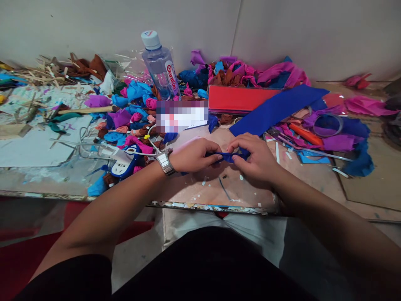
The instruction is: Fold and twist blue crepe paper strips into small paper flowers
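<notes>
My left hand (199, 155), with a metal watch on its wrist, pinches the left part of a dark blue crumpled strip (228, 157). On the strip's right part my right hand (255, 156) is closed, its thumb and forefinger near the middle. The two hands are close together above the table, near its front edge. Behind my right hand a wide flat blue strip (278, 109) lies slanted across a red pack (241, 98). A white card or packet (191, 118), partly blurred out, lies behind my left hand.
A water bottle (160, 69) stands behind the card. Many small twisted paper pieces (119, 119) lie left, around a power strip (125, 161) with cables. At right are an orange cutter (305, 134), a tape roll (328, 124) and scraps. A wall rises behind.
</notes>
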Motion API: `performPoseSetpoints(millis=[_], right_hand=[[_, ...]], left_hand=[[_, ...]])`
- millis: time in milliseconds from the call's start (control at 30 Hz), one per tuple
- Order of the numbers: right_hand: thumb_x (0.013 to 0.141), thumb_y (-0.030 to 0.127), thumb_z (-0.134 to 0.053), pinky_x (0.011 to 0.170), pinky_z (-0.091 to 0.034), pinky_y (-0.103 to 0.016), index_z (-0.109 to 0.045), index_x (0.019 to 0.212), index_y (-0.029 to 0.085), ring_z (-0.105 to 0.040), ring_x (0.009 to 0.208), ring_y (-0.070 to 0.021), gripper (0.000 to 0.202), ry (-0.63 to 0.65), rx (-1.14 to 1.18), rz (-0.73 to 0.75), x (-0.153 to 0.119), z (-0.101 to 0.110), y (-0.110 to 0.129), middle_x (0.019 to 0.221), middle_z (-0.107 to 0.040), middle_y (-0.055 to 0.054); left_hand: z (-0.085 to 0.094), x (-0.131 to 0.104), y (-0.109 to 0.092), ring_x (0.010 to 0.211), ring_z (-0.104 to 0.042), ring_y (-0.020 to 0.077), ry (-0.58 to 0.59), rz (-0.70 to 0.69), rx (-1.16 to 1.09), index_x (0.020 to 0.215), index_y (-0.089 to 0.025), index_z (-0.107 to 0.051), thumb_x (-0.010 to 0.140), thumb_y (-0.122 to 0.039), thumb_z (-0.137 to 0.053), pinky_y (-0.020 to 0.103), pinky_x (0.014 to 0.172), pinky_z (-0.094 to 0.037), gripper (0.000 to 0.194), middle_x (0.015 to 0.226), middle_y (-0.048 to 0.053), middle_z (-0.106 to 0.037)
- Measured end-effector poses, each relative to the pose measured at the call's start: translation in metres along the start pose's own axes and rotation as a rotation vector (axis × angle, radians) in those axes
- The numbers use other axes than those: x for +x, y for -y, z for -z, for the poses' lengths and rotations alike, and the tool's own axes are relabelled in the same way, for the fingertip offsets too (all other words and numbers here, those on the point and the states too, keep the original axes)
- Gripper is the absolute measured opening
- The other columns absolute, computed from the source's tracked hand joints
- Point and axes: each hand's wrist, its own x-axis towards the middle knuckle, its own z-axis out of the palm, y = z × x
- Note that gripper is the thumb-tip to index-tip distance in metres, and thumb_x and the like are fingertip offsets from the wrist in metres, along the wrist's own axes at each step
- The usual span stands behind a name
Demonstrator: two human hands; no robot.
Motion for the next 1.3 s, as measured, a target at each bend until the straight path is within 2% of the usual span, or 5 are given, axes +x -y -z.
performPoseSetpoints(millis=[200, 367, 700, 833, 1300], right_hand=[[0.095, 0.033, -0.071, 0.092, -0.039, -0.047, -0.073, 0.104, 0.025, -0.069, 0.099, -0.0286, 0.012, 0.011, -0.122, 0.046, -0.0010, -0.0002, 0.0043, 0.101, -0.080, -0.006], [0.098, 0.027, -0.069, 0.095, -0.040, -0.047, -0.075, 0.102, 0.025, -0.073, 0.091, -0.0245, 0.007, 0.001, -0.118, 0.076, -0.0014, -0.0037, 0.0018, 0.095, -0.082, -0.003], [0.100, 0.027, -0.072, 0.095, -0.046, -0.044, -0.078, 0.103, 0.026, -0.074, 0.083, -0.0208, 0.006, -0.094, -0.082, 0.241, -0.0014, -0.0041, 0.0006, 0.089, -0.082, -0.002], [0.098, 0.024, -0.074, 0.095, -0.048, -0.045, -0.078, 0.102, 0.027, -0.074, 0.085, -0.0212, 0.006, -0.109, -0.099, 0.307, -0.0010, -0.0030, 0.0003, 0.089, -0.082, -0.002], [0.096, 0.022, -0.073, 0.096, -0.047, -0.047, -0.076, 0.105, 0.027, -0.074, 0.087, -0.0224, 0.010, -0.104, -0.155, 0.341, -0.0018, -0.0014, -0.0010, 0.095, -0.083, -0.003]], left_hand=[[-0.0007, 0.0001, -0.0041, 0.064, -0.061, 0.0100, 0.018, 0.013, -0.045, 0.085, -0.014, -0.075, 0.102, -0.033, -0.058, 0.023, 0.065, -0.043, 0.031, 0.074, 0.001, -0.074], [-0.0013, 0.0006, -0.0030, 0.067, -0.065, 0.0114, 0.046, 0.042, -0.156, 0.090, -0.012, -0.076, 0.101, -0.036, -0.061, 0.022, 0.064, -0.046, 0.030, 0.077, 0.003, -0.076], [0.0037, -0.0013, 0.0004, 0.077, -0.080, 0.0157, 0.185, 0.251, -0.734, 0.096, -0.012, -0.074, 0.094, -0.031, -0.075, 0.026, 0.075, -0.063, 0.019, 0.088, 0.010, -0.083], [0.0069, -0.0007, 0.0003, 0.071, -0.079, 0.0163, 0.256, 0.313, -0.859, 0.095, -0.011, -0.074, 0.091, -0.030, -0.081, 0.027, 0.071, -0.064, 0.020, 0.087, 0.012, -0.083], [0.0018, -0.0010, 0.0036, 0.073, -0.080, 0.0183, 0.200, 0.405, -0.999, 0.091, -0.012, -0.072, 0.083, -0.040, -0.089, 0.029, 0.073, -0.065, 0.034, 0.084, 0.009, -0.082]])
